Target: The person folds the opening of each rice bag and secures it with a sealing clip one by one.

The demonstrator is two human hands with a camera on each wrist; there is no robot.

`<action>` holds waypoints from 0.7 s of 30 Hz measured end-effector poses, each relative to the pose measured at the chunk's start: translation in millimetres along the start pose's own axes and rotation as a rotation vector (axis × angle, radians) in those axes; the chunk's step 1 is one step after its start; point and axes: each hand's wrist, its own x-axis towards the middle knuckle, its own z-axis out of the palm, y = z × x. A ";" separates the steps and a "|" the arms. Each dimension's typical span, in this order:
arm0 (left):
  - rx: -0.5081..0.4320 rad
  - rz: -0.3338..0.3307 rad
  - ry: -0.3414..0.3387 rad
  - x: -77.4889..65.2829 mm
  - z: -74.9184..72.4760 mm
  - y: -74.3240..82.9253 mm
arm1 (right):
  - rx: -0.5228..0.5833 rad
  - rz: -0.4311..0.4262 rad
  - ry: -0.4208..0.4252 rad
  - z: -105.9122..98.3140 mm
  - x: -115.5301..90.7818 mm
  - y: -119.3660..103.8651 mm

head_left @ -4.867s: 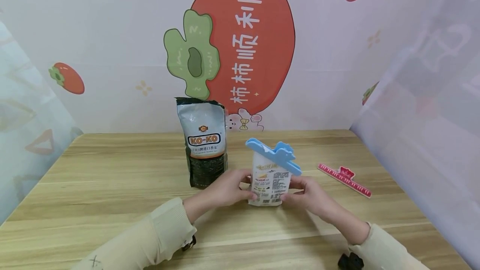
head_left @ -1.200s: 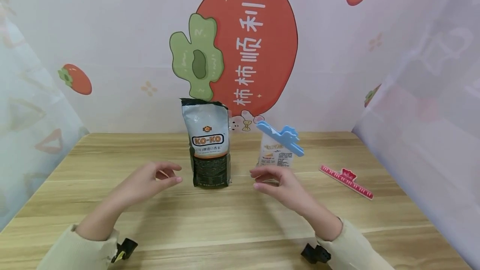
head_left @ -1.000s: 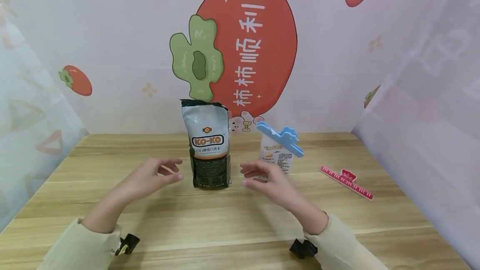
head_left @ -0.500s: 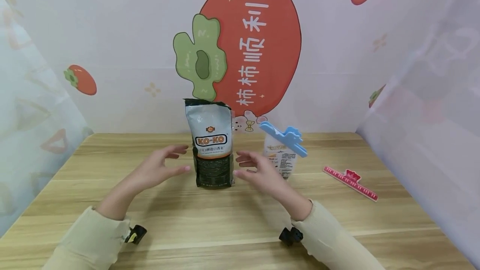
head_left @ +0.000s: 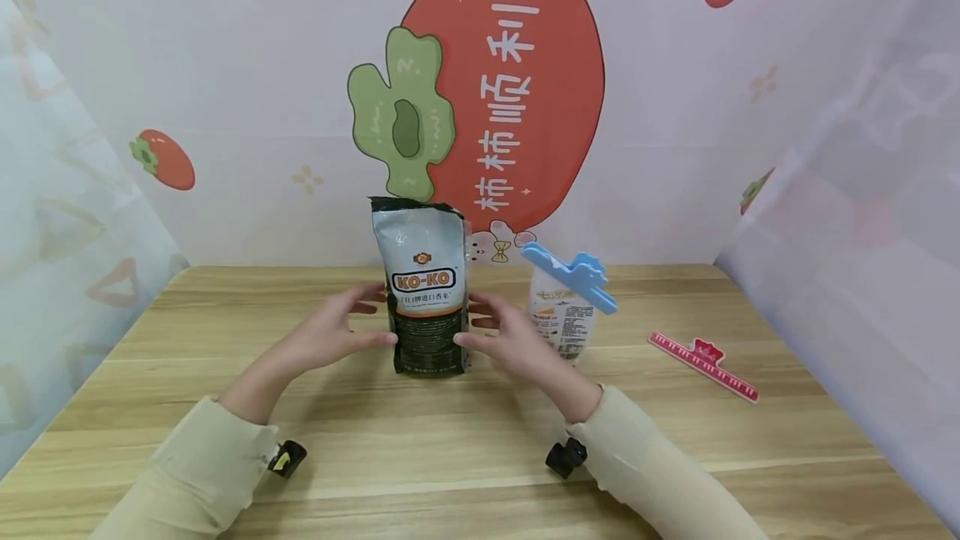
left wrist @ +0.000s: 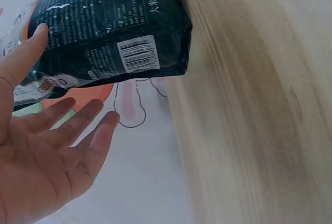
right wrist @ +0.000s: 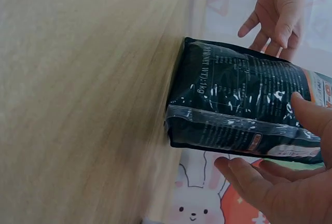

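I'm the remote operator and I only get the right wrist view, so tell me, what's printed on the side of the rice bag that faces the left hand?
Observer: A barcode, low on that side of the rice bag.
Operator: Anything to the right of the bag?
Observer: Yes, a small white bag with a blue clip across its top.
Operator: And farther right?
Observer: A red clip, lying on the table.

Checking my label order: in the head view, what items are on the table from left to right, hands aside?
KO-KO bag → white packet with a blue clip across its top → red clip lying on its own.
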 end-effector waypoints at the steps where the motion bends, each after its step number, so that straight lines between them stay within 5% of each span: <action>1: -0.003 0.002 -0.005 1.4 0.7 -1.1 | 0.009 0.004 -0.006 0.6 1.3 1.0; 21: -0.113 -0.046 -0.070 17.7 11.0 -6.9 | 0.095 0.045 -0.098 9.9 14.7 7.2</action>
